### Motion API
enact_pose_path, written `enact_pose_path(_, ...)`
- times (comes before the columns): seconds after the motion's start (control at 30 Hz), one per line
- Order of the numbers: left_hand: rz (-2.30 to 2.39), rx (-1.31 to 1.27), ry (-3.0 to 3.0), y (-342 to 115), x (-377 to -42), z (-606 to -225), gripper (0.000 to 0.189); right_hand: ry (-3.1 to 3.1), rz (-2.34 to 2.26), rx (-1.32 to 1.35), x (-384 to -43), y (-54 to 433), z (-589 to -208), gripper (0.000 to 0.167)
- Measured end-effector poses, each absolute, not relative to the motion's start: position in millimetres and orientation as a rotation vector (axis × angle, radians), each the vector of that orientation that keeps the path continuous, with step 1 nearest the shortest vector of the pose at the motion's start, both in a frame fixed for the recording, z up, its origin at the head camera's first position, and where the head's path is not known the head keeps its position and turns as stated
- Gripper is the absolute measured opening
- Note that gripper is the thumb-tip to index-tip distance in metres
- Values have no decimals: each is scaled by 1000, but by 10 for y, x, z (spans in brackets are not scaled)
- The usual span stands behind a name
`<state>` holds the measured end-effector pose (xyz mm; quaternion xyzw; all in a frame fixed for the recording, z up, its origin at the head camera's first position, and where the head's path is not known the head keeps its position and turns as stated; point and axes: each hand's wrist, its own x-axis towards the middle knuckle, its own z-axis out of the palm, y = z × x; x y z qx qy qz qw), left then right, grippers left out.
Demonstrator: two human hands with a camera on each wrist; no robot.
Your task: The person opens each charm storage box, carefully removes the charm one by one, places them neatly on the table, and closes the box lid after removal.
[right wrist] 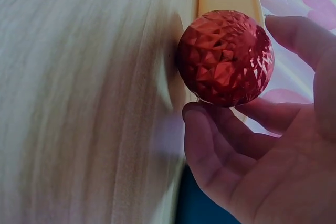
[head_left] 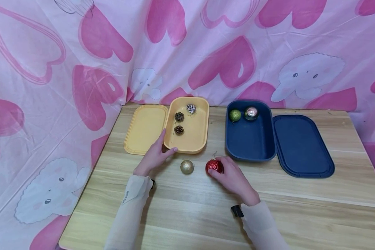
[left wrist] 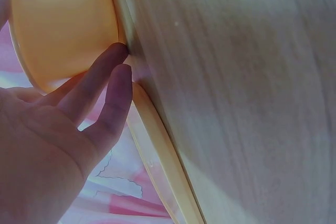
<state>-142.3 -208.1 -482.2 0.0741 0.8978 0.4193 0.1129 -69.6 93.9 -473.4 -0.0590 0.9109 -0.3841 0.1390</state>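
My right hand (head_left: 234, 175) holds a faceted red Christmas bauble (head_left: 214, 166) low over the table, thumb on one side and fingers on the other. In the right wrist view the bauble (right wrist: 226, 59) sits at the fingertips. My left hand (head_left: 154, 154) rests at the near left corner of a yellow container (head_left: 203, 139), its thumb by the front wall and its fingers along the side. Three pine cones (head_left: 179, 130) lie inside that container. Between the hands, a glittery gold bauble (head_left: 187, 167) sits on the table.
A dark blue container (head_left: 251, 146) stands to the right, with a green glitter bauble (head_left: 235, 115) and a shiny silvery-pink bauble (head_left: 251, 113) at its back. Its blue lid (head_left: 304, 146) lies to its right; a yellow lid (head_left: 146, 128) lies left of the yellow container. A pink heart-print curtain hangs behind the table.
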Motion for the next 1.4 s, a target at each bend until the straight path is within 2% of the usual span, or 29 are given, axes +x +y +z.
enact_pose_path(0.27, 1234, 220, 2632, -2085, -1421, -4822, 104, 2663, -1129, -203, -699, 946, -4750, 50)
enact_pose_path(1.4, 1235, 217, 2625, -2081, -1412, -4802, 105, 2685, -1163, -188, -704, 955, -4742, 57)
